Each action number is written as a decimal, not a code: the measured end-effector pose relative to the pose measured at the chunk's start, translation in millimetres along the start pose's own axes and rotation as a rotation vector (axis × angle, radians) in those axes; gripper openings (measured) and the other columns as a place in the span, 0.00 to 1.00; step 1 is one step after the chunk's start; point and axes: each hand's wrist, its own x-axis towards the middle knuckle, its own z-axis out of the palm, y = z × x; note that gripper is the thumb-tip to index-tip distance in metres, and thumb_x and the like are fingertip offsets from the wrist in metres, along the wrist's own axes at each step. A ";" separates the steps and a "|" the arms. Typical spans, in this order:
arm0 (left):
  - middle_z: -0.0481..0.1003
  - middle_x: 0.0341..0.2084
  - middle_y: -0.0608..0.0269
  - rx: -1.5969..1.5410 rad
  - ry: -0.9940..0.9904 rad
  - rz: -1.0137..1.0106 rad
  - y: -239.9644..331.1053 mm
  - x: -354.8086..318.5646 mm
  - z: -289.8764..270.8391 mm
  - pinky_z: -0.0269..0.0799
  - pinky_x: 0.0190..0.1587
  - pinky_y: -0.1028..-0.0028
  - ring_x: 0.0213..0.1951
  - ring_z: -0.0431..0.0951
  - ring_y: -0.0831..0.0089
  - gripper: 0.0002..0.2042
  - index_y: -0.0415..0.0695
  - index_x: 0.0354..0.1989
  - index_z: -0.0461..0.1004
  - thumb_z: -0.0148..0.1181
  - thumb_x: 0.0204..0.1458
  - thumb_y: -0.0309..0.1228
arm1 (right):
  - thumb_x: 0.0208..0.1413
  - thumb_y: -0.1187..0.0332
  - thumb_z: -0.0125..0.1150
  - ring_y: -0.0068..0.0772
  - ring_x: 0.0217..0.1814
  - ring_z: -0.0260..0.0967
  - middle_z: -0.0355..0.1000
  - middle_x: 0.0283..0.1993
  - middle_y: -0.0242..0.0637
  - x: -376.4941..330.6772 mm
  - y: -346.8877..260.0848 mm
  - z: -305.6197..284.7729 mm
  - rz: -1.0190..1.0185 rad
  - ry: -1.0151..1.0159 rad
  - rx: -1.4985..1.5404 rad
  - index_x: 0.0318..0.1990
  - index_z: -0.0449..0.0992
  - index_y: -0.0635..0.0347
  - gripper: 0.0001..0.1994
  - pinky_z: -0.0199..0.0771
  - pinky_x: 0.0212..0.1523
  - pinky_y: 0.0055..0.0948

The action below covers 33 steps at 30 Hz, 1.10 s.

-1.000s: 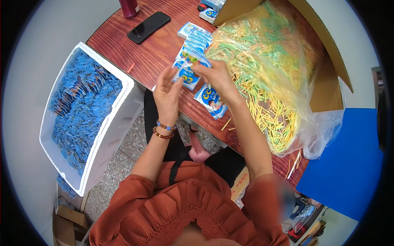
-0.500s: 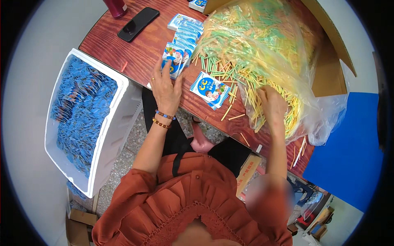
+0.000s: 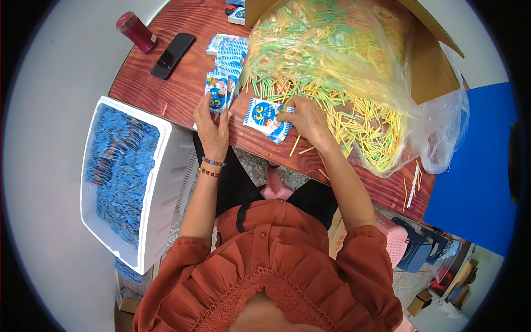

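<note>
My left hand [image 3: 213, 133] is at the near end of a row of overlapping blue-and-white packets [image 3: 232, 52]. Its thumb and fingers close around the lower end of the front packet [image 3: 216, 88]. To the right, a separate blue-and-white packet [image 3: 261, 115] lies flat near the table's edge. My right hand [image 3: 310, 123] is over that packet's right end, fingertips pinched together against its printed face. Whatever sits between those fingertips is hidden. Just beyond are loose thin yellow and green sticks [image 3: 359, 124], spilling from a large clear plastic bag [image 3: 326, 41].
On the left, a white foam box [image 3: 160, 149] holds many blue packets. A black phone [image 3: 173, 55] and a dark red bottle [image 3: 137, 33] occupy the table's far left. An open cardboard box [image 3: 437, 74] stands behind the bag, and a blue panel [image 3: 470, 177] is at right.
My right hand has left the stick pile and moved left onto the separate packet. My left hand, lying over the front packet before, now grips its near end. The view has shifted.
</note>
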 end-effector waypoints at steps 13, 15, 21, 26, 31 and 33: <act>0.73 0.43 0.52 -0.384 -0.176 -0.128 48.4 7.5 11.4 0.70 0.44 0.70 0.45 0.74 0.67 0.14 0.36 0.46 0.72 0.61 0.52 0.26 | 0.55 0.65 0.57 0.35 0.33 0.73 0.75 0.31 0.36 2.1 16.2 -2.3 -0.310 0.320 0.154 0.33 0.80 0.55 0.08 0.70 0.34 0.29; 0.74 0.41 0.55 -0.654 -0.186 -0.287 52.8 14.0 15.9 0.72 0.41 0.73 0.41 0.76 0.72 0.13 0.36 0.45 0.73 0.62 0.51 0.26 | 0.56 0.66 0.57 0.26 0.32 0.72 0.75 0.31 0.34 1.8 11.2 -17.6 -0.203 0.025 0.348 0.33 0.79 0.59 0.08 0.70 0.35 0.26; 0.77 0.32 0.66 -1.040 -0.506 -0.607 78.2 12.8 27.5 0.72 0.32 0.81 0.31 0.76 0.84 0.08 0.39 0.40 0.74 0.61 0.53 0.24 | 0.55 0.69 0.60 0.16 0.31 0.68 0.74 0.31 0.28 -21.1 16.2 -8.4 -0.094 -0.080 0.999 0.36 0.78 0.63 0.06 0.67 0.32 0.19; 0.78 0.34 0.64 -1.104 -0.487 -0.809 91.7 -14.2 34.9 0.74 0.35 0.79 0.33 0.78 0.80 0.08 0.38 0.41 0.75 0.61 0.53 0.23 | 0.53 0.72 0.63 0.11 0.28 0.68 0.75 0.29 0.26 -56.3 27.3 -2.1 0.075 0.052 1.033 0.37 0.79 0.65 0.06 0.67 0.27 0.14; 0.78 0.33 0.65 -1.168 -0.460 -0.879 111.4 -31.2 42.2 0.74 0.35 0.79 0.33 0.78 0.80 0.07 0.39 0.39 0.76 0.61 0.53 0.23 | 0.55 0.72 0.62 0.10 0.31 0.68 0.76 0.29 0.28 -84.3 39.6 4.1 0.099 0.179 1.142 0.37 0.80 0.68 0.07 0.67 0.30 0.14; 0.78 0.33 0.65 -1.159 -0.499 -0.887 116.1 -32.4 42.0 0.74 0.35 0.79 0.33 0.77 0.81 0.06 0.39 0.39 0.76 0.61 0.53 0.24 | 0.55 0.72 0.61 0.10 0.31 0.68 0.76 0.30 0.28 -92.1 47.2 0.9 0.097 0.183 1.077 0.37 0.80 0.68 0.07 0.67 0.30 0.14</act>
